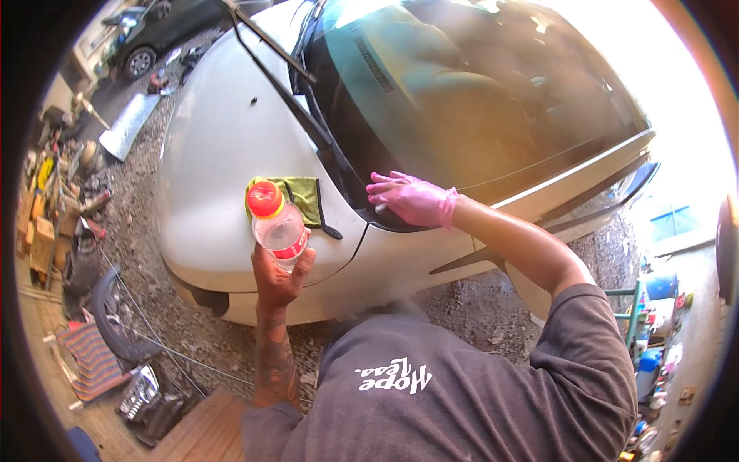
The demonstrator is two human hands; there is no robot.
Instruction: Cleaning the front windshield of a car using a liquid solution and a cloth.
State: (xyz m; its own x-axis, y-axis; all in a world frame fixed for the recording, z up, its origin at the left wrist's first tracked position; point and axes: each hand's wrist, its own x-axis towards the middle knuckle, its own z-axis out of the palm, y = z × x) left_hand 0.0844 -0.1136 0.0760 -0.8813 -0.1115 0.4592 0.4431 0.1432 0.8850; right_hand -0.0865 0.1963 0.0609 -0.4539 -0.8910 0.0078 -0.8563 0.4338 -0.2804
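Observation:
My left hand (283, 280) is bare and wraps around a clear plastic bottle (283, 228) with a red screw cap and a red label. Behind the bottle, a yellow-green microfiber cloth (305, 199) with dark edging lies on the white car hood (213, 156), partly hidden by it. My right hand (410, 199), in a pink disposable glove, reaches to the lower near corner of the windshield (462, 115). A small whitish bit shows under its fingers; what it is, and whether the hand grips it, cannot be made out.
Raised wiper arms (277, 86) stand over the hood. A small dark piece (254, 101) sits on the hood. Gravel ground holds a fender liner (115, 323), a headlight (141, 392) and a striped folding seat (92, 358). A wooden surface (202, 430) is near my left elbow.

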